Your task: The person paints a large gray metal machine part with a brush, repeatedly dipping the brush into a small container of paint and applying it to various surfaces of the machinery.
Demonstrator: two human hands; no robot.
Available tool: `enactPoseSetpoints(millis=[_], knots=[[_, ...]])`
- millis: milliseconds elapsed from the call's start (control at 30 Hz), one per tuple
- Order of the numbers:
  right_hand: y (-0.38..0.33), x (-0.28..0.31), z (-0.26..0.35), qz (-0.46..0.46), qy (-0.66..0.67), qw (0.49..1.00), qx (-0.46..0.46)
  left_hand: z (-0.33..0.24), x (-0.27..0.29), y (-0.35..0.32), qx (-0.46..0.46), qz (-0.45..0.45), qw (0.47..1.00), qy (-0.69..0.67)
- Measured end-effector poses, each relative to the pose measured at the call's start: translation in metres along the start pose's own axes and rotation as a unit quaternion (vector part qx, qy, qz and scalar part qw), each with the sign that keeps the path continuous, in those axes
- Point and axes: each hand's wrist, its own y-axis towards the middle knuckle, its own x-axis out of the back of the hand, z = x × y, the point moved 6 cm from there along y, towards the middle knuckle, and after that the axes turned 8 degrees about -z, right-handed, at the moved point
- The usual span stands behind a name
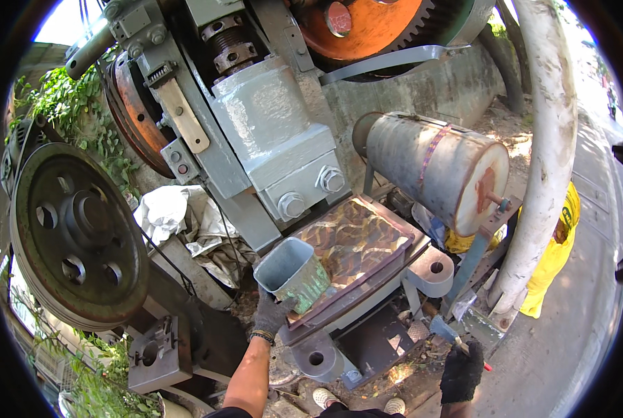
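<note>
One grey metal cup (pixel 294 273) gripped by gloved left hand (pixel 270 315), right hand (pixel 461 373) closed on one paintbrush (pixel 445 331), one press bed (pixel 357 244)

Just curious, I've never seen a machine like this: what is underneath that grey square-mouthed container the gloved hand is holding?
The grey container, gripped by the left hand, rests on the press's patterned bed plate. The plate's rusty, mottled surface shows around it; the patch directly beneath is covered.

A grey-green, open-topped metal container (pixel 294 274) rests tilted at the press bed's (pixel 357 240) front-left corner.
</note>
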Motion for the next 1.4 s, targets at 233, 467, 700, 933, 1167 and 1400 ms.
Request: enactPoseSetpoints(millis=[233,467,700,933,1167,1400], knots=[[0.003,0.001,-0.014,-0.004,-0.025,0.999,-0.037,0.006,0.006,-0.004,0.04,-0.012,0.997,0.066],[0.013,-0.007,-0.008,0.068,-0.25,0.939,0.227,0.004,-0.005,0.006,-0.005,-0.055,0.998,0.042],[-0.049,-0.089,0.008,0.134,-0.602,0.583,0.529,-0.037,-0.014,0.014,-0.104,-0.054,0.993,0.023],[-0.079,-0.219,0.031,0.217,-0.471,0.69,0.505,-0.106,-0.059,-0.008,-0.233,0.062,0.968,0.065],[-0.061,-0.339,-0.02,0.582,-0.527,0.462,0.413,-0.13,-0.107,-0.037,-0.304,0.091,0.94,0.128],[0.043,-0.369,-0.059,0.65,-0.62,0.417,0.14,-0.146,-0.163,-0.039,-0.325,0.059,0.897,0.295]])
